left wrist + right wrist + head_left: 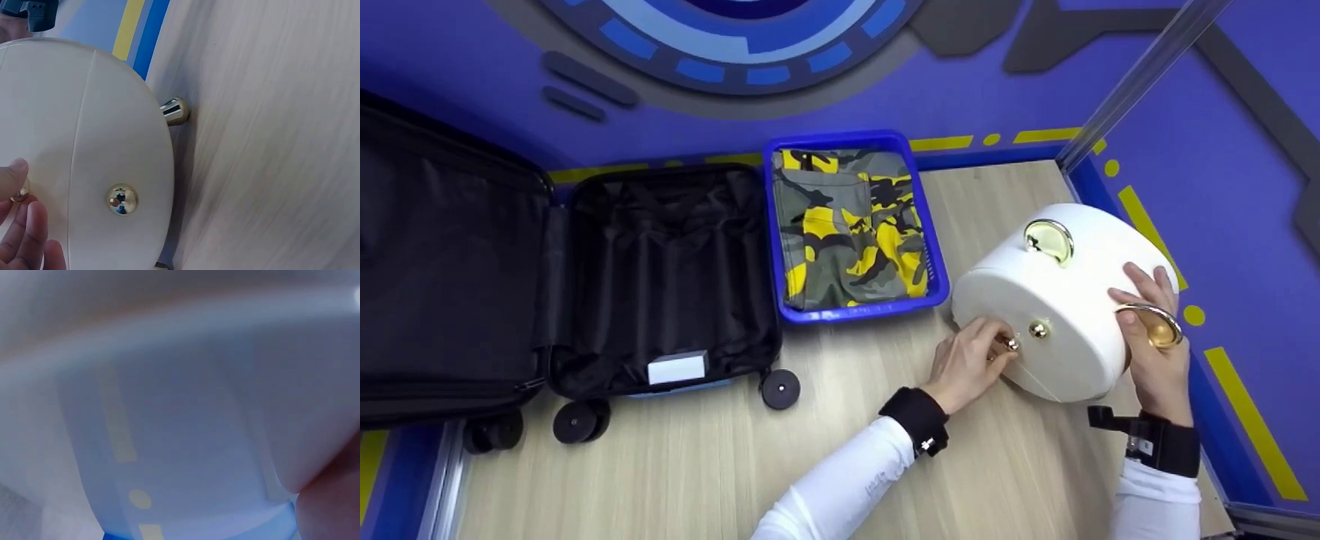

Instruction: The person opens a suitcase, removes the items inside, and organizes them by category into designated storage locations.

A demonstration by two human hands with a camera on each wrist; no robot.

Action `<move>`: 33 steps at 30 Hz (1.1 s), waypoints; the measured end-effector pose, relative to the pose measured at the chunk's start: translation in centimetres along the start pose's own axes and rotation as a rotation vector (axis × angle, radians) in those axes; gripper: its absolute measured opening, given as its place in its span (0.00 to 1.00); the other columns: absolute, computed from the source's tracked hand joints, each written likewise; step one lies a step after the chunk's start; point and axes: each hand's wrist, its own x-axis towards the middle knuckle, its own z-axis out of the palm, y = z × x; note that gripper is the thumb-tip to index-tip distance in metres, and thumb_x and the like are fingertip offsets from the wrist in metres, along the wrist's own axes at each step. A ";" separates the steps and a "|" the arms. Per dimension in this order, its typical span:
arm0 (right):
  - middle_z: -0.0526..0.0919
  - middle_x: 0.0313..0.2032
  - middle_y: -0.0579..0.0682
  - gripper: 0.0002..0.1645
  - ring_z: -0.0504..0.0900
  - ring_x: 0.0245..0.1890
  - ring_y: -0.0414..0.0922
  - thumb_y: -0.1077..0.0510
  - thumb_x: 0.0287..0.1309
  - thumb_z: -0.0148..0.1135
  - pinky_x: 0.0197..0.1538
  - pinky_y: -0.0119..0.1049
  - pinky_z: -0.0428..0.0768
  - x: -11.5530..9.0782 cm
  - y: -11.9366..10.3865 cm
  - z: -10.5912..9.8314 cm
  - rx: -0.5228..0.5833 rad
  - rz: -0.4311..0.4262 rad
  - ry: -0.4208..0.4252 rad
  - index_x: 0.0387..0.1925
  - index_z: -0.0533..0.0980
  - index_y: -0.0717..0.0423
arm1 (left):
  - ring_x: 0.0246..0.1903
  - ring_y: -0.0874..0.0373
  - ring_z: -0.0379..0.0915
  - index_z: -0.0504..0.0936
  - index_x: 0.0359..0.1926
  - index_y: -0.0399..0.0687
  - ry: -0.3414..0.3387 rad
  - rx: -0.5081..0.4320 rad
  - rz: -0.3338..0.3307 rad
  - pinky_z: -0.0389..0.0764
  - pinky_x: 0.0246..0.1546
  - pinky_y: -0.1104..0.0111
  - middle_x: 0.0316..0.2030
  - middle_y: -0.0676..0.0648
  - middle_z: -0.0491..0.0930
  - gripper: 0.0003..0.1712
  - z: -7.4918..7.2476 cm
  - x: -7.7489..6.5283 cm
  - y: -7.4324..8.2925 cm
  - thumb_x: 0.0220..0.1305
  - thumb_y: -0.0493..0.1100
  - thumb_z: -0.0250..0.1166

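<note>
A white drum-shaped box (1080, 277) lies tilted on the wooden surface at the right, its flat round face toward me. A thin seam crosses that face between two gold knobs. My left hand (971, 360) pinches one gold knob (22, 191) between thumb and fingers; the other gold knob (122, 199) is untouched. On the curved side, my right hand (1159, 352) rests with extended fingers, beside a gold ring (1166, 334) that partly covers it. Another gold ring (1050, 240) stands out from the upper side. The right wrist view is mostly blurred white surface.
A blue basket (855, 311) with folded yellow, grey and black camouflage cloth (847, 225) stands by the back wall. An open black suitcase (660, 262) fills the left, a small white box (677, 367) at its front edge. A blue wall (1260, 225) closes the right side.
</note>
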 end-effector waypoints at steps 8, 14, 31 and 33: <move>0.62 0.66 0.64 0.17 0.38 0.73 0.42 0.73 0.58 0.55 0.72 0.37 0.35 0.1 -0.1 0.0 0.004 -0.014 0.012 0.48 0.72 0.80 | 0.28 0.74 0.67 0.73 0.46 0.58 -0.052 -0.053 -0.174 0.66 0.25 0.82 0.41 0.60 0.73 0.17 1.1 -1.7 -1.2 0.58 0.52 0.67; 0.62 0.66 0.64 0.17 0.38 0.73 0.42 0.74 0.58 0.55 0.72 0.36 0.36 0.1 0.2 -0.2 0.033 -0.017 0.019 0.48 0.72 0.81 | 0.31 0.69 0.71 0.74 0.44 0.59 -0.153 -0.011 -0.324 0.69 0.25 0.74 0.38 0.60 0.74 0.17 2.6 -2.1 -1.4 0.56 0.56 0.66; 0.61 0.67 0.63 0.17 0.38 0.73 0.42 0.74 0.59 0.54 0.72 0.38 0.35 0.2 0.2 -0.1 0.008 -0.003 0.002 0.50 0.72 0.80 | 0.29 0.67 0.74 0.70 0.41 0.60 -0.162 -0.053 -0.405 0.70 0.23 0.72 0.33 0.63 0.74 0.13 3.8 -2.0 -1.6 0.58 0.54 0.64; 0.61 0.67 0.63 0.17 0.39 0.73 0.42 0.73 0.59 0.54 0.72 0.38 0.36 0.2 0.0 0.0 0.003 -0.006 0.000 0.50 0.72 0.80 | 0.29 0.66 0.74 0.70 0.40 0.60 -0.164 -0.055 -0.402 0.70 0.23 0.72 0.33 0.62 0.74 0.13 3.7 -2.1 -1.6 0.58 0.54 0.64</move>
